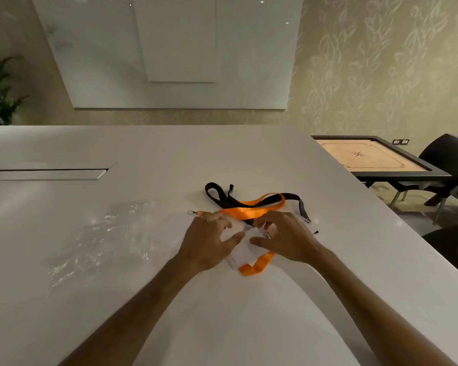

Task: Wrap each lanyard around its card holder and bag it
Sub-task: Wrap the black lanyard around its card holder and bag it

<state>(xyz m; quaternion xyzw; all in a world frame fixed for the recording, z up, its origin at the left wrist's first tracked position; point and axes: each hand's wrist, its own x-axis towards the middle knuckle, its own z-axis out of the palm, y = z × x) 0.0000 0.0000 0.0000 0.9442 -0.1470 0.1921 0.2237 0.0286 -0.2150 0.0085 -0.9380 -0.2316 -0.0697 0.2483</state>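
An orange lanyard (251, 210) and a black lanyard (220, 194) lie tangled on the white table (222, 159). A clear card holder (242, 253) lies below them, between my hands, with an orange loop (256, 265) trailing from under it. My left hand (208, 243) rests over the holder's left side, fingers spread and thumb reaching inward. My right hand (286, 237) hovers over its right side with curved fingers, near a metal clip (268, 235). Whether either hand pinches anything is hidden. A second metal clip (193, 213) lies beyond my left hand.
Clear plastic bags (103, 241) lie crumpled on the table to the left. A long slot (45, 172) runs across the table's far left. A carrom board (373, 157) and dark chairs (449, 165) stand off the right edge.
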